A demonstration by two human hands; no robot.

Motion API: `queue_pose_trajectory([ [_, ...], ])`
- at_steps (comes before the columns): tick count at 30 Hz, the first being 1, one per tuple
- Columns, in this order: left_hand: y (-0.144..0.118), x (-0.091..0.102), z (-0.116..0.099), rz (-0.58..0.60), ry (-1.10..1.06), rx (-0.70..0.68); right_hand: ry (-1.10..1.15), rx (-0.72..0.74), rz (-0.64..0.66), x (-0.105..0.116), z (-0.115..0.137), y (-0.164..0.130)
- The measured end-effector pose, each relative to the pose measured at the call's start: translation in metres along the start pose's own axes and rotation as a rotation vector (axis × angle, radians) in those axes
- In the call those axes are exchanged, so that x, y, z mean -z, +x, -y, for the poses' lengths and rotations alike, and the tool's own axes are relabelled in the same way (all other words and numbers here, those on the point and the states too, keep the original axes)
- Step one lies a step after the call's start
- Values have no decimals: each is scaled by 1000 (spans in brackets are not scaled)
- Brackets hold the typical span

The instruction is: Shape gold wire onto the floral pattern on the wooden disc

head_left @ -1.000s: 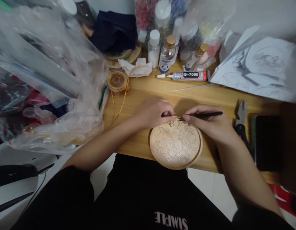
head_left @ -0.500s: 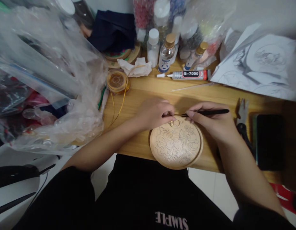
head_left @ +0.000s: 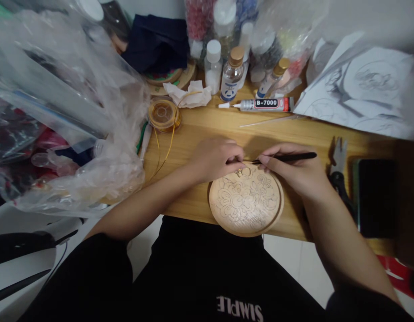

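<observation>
A thin black tool [head_left: 287,157] is pinched in the right hand [head_left: 294,172], its long axis near level, tip toward 9 o'clock over the disc [head_left: 246,201] rim. The left hand [head_left: 215,157], fingers clenched, is pressed at the disc's 12 o'clock edge.

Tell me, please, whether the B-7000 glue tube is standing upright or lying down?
Lying down: the B-7000 glue tube rests on its side on the wooden table, nozzle pointing left.

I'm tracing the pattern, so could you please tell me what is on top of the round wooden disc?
A drawn flower pattern covers the wooden disc, with small gold wire loops at its far edge. Both hands hide that edge's rim.
</observation>
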State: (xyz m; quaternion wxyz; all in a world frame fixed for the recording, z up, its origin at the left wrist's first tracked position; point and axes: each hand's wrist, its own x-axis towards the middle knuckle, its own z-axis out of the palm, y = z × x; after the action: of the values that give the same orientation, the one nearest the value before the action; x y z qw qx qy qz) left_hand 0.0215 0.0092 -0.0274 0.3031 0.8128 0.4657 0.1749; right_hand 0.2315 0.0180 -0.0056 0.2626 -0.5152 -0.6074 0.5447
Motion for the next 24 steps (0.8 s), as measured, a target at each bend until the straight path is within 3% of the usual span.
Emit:
queue_pose_trajectory([
  [24, -1, 2, -2, -6, -1, 10, 42, 9, 4, 0, -1, 1],
])
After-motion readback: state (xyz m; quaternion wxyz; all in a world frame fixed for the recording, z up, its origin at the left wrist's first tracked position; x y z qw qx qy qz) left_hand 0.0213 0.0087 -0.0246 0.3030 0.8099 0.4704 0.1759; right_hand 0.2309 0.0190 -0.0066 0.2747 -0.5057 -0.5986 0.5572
